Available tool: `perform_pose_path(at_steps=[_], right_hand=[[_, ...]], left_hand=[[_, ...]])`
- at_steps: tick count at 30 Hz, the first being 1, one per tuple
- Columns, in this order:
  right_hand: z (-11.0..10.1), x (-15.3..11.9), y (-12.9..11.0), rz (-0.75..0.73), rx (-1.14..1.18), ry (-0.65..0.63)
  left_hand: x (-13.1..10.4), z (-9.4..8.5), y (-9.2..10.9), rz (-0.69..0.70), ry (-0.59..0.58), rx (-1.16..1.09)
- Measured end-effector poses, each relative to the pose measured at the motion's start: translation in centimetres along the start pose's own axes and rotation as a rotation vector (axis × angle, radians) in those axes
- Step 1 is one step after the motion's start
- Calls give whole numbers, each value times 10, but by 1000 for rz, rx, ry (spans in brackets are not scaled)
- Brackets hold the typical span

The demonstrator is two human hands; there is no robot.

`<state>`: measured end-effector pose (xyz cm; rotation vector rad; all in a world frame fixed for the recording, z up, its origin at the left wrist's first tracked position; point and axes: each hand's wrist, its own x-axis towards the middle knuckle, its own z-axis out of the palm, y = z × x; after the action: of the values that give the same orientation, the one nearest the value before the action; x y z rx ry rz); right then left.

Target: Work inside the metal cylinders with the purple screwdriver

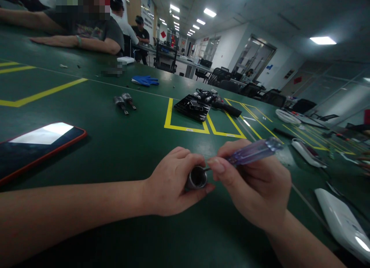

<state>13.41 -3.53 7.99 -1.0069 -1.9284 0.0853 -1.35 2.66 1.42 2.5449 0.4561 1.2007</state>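
Note:
My left hand is wrapped round a short grey metal cylinder, whose hollow open end faces me. Close on its right, my right hand grips a screwdriver by its clear purple handle. The thin shaft points left, and its tip is at the cylinder's upper rim; whether it touches cannot be made out. Both hands are above the green table. Farther off, two small metal parts with dark shafts lie side by side on the tabletop.
A red-cased phone lies at the left. Beyond my hands are a black box, a cable bundle and a blue glove. White devices lie on the right. A person's forearm rests across the table.

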Motion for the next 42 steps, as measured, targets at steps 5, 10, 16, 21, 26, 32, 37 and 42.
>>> perform_pose_path(at_steps=[5,10,16,21,26,32,37,42], right_hand=[[1,-1,1,-33,-21,8],[2,-3,2,-30,11,74],[-2,-5,2,22,-16,65],[-8,-6,4,32,-37,62],[-5,-8,4,83,73,133],[-1,-9,1,50,190,23],[-5,-10,0,9,109,17],[-8,-11,0,-23,84,-27]], left_hand=[[0,0,0,11,25,10],[0,-1,2,-18,32,-1],[-1,-1,2,-57,-3,-9],[-2,0,1,-43,9,16],[-3,1,0,-31,6,31],[-2,1,-2,8,12,15],[-2,1,-3,10,3,2],[-1,2,-3,25,17,-11]])
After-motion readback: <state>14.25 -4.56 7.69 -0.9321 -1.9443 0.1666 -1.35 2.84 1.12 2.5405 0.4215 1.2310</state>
